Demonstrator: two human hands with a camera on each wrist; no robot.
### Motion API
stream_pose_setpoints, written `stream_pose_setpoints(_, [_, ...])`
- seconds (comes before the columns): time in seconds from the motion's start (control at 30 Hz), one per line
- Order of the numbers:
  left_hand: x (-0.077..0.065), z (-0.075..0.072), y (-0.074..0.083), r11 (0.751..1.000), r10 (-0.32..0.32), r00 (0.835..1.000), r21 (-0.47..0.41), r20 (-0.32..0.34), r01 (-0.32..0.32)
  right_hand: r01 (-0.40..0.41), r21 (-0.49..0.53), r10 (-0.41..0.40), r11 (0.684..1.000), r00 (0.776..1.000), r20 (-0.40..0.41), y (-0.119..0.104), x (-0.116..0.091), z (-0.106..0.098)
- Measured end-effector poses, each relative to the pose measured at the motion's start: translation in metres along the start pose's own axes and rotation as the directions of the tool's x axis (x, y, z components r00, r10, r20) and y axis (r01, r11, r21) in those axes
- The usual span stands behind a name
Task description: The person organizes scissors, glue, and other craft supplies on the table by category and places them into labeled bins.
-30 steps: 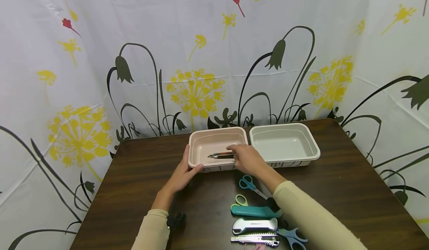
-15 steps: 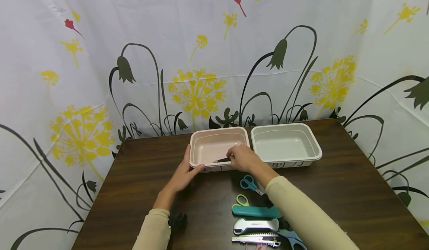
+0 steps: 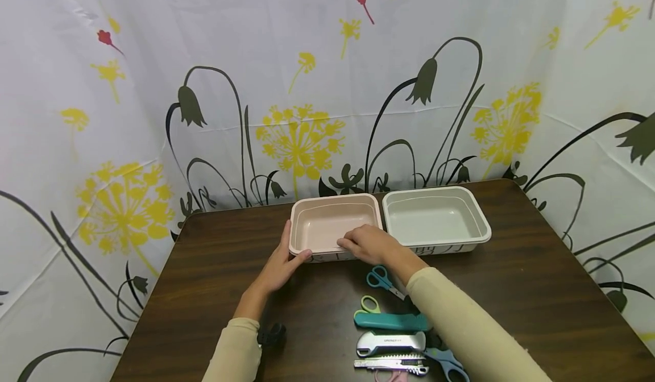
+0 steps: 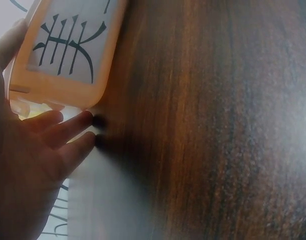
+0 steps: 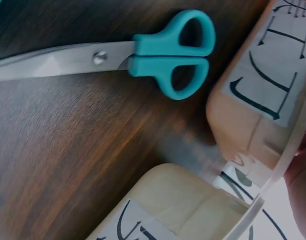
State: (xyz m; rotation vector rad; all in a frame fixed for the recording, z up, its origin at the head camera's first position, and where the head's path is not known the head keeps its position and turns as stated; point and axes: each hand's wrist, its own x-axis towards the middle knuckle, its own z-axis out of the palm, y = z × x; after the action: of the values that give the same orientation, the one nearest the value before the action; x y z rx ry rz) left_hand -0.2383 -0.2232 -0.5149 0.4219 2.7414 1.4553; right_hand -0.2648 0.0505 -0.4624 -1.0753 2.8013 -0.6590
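Across the brown bench [image 3: 204, 291] we see the pink bin [image 3: 327, 223] just left of the white bin [image 3: 435, 217], near the back edge, its long axis running left to right. We find the left hand [image 3: 278, 262] gripping its near left corner, thumb on the front rim and fingers partly spread at the end wall, while the right hand [image 3: 365, 243] bends its fingers down over the near side; we cannot tell their opening or any hold. Nearer us, teal-handled scissors [image 5: 105, 59] lie handles toward the bins.
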Motion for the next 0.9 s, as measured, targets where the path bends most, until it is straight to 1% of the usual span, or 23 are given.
stream_pose_setpoints(0.1, [0.000, 0.000, 0.001, 1.000, 0.005, 1.000, 0.000, 0.001, -0.005, -0.008, -0.028, 0.009, 1.000, 0.999, 0.033, 0.000, 0.001, 0.001])
stream_pose_setpoints(0.37, [-0.001, -0.001, 0.001, 1.000, -0.006, 1.000, 0.004, 0.002, 0.006, -0.004, -0.119, 0.010, 0.993, 0.999, 0.049, 0.002, 0.005, 0.008])
stream_pose_setpoints(0.47, [-0.001, -0.001, 0.002, 1.000, -0.016, 1.000, 0.005, -0.004, 0.016, -0.006, -0.140, 0.012, 0.990, 0.999, 0.041, 0.002, 0.004, 0.010])
stream_pose_setpoints(0.6, [-0.001, 0.000, 0.003, 1.000, -0.015, 1.000, 0.000, 0.008, 0.015, -0.019, -0.153, 0.023, 0.988, 0.999, 0.024, 0.003, 0.001, 0.013])
stream_pose_setpoints(0.7, [-0.001, 0.000, 0.003, 1.000, -0.011, 1.000, -0.011, 0.021, 0.011, -0.025, -0.161, 0.030, 0.987, 0.999, 0.028, 0.004, -0.001, 0.015])
stream_pose_setpoints(0.9, [-0.002, -0.001, 0.001, 0.999, -0.031, 0.999, -0.012, 0.011, 0.031, -0.005, -0.161, 0.011, 0.987, 0.999, 0.039, 0.003, -0.002, 0.017])
